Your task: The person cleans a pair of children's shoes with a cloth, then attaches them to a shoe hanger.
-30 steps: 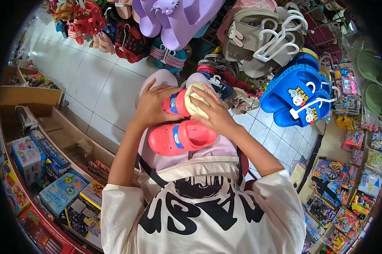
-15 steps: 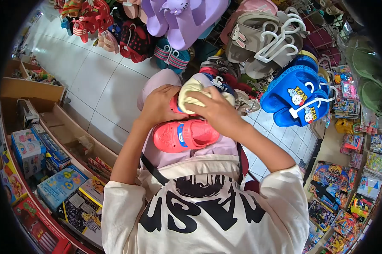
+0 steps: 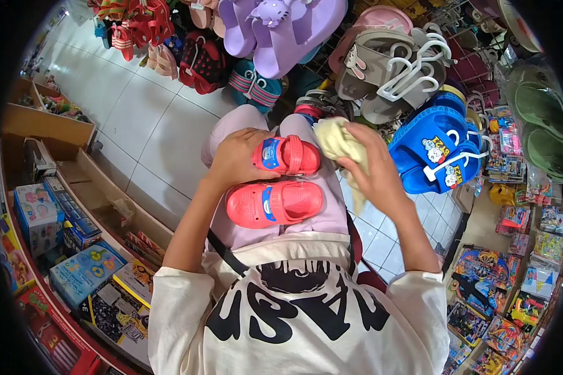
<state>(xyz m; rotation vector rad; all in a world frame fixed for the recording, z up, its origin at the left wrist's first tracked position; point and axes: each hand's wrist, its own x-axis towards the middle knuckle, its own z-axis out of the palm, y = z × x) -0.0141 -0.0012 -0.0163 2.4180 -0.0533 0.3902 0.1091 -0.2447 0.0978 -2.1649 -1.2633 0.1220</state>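
Note:
Two red clogs with blue patches rest over my lap. My left hand (image 3: 241, 155) is closed on the toe end of the farther clog (image 3: 301, 156), its heel strap turned toward the right. The nearer clog (image 3: 297, 201) lies on my thighs just below, untouched by either hand. Off to the right of the clogs, my right hand (image 3: 374, 165) grips a bunched pale yellow cloth (image 3: 334, 139), part of which hangs down under the fingers.
Blue slides (image 3: 434, 147) hang close beyond my right hand. Grey slides (image 3: 381, 69) and purple slides (image 3: 281, 37) hang ahead. Boxed toys (image 3: 86, 269) fill a wooden shelf at left. Packaged toys (image 3: 484, 269) line the right side. White floor tiles (image 3: 150, 122) show ahead.
My right hand has drawn the cloth off the farther clog and moved right with it, uncovering that clog. My left hand still holds the clog; the nearer clog stays in place.

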